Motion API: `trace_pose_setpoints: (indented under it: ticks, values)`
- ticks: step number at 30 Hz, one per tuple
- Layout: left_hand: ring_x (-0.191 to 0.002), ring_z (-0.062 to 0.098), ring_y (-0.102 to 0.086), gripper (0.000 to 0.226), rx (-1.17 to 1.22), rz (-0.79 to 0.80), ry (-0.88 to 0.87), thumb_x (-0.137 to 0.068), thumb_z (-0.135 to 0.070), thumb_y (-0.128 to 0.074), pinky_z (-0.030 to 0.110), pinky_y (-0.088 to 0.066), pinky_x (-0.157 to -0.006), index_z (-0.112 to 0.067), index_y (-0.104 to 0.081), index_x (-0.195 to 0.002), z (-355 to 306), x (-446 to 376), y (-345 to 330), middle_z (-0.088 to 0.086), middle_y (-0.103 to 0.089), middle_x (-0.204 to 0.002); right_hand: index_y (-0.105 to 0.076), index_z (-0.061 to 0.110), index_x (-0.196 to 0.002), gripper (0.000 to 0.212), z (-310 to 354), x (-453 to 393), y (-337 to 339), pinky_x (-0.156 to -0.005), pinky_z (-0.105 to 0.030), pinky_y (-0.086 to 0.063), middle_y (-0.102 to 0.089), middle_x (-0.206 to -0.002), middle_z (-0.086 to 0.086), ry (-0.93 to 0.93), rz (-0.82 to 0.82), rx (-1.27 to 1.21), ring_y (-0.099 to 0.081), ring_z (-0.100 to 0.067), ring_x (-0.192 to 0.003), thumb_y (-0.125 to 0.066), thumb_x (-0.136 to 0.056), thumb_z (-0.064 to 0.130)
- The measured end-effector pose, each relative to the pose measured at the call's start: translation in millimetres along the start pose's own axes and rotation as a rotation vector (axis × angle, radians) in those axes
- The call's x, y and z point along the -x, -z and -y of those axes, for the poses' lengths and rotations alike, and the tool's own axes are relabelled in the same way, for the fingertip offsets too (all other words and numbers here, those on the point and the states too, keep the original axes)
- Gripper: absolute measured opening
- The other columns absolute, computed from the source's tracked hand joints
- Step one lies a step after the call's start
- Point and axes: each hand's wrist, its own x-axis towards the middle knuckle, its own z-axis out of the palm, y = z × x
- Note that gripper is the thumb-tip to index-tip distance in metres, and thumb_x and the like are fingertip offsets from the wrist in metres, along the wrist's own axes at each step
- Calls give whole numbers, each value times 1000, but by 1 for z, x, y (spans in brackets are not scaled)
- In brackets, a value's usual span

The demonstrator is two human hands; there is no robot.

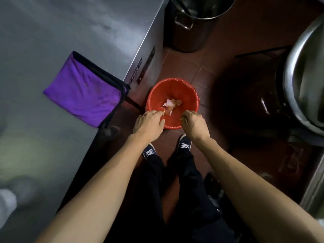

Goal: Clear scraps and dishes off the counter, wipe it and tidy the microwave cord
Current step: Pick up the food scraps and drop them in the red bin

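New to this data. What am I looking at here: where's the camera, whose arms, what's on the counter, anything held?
There is one picture, taken by a wide-angle camera on a person's head, looking down. No robot: the two bare arms are the wearer's own, with their legs and shoes below. Both hands hang over a red bin on the tiled floor, which already holds paper and food scraps. The left hand and right hand each have curled fingers pinching small bits of scrap above the bin. At left is a steel counter with a folded purple cloth lying at its edge. Large metal pots stand at top and right.
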Motion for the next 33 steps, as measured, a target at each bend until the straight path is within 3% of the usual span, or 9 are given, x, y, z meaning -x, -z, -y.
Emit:
trace_pose_setpoints:
  ticks: [13,19,23,28,33]
  values:
    - [-114,29,-59,33,-28,148,59,-100,-36,-49,41,-44,-99,-27,-60,-129,15,-123,-133,1,-63,-127,-64,4,-100,18,-116,-108,-124,-79,-46,-52,-65,-102,-17,-37,217,-13,-61,-39,-94,-51,-89,10]
    - [-116,30,-59,34,-48,179,75,-100,-35,-51,43,-45,-100,-25,-59,-131,33,-164,-181,3,-62,-129,-66,6,-94,19,-142,-151,-174,-79,-42,-53,-69,-98,-15,-111,174,-95,-64,-36,-89,-50,-86,10]
    - [-114,31,-60,34,-34,166,89,-99,-35,-52,43,-46,-98,-25,-60,-130,42,-177,-198,3,-63,-128,-69,13,-104,22,-154,-167,-194,-78,-34,-54,-73,-103,-12,-176,134,-145,-67,-31,-91,-54,-89,15]
    - [-117,30,-57,33,-32,175,95,-99,-35,-52,43,-45,-100,-25,-60,-130,45,-175,-202,4,-63,-127,-65,13,-118,32,-157,-167,-195,-87,-43,-56,-70,-114,-13,-186,159,-115,-67,-34,-100,-53,-89,17]
    - [-120,28,-56,34,-9,175,111,-99,-36,-51,43,-43,-102,-26,-59,-131,38,-162,-177,1,-62,-129,-63,16,-119,29,-145,-154,-171,-85,-43,-56,-68,-116,-14,-160,222,-67,-66,-34,-99,-52,-92,21]
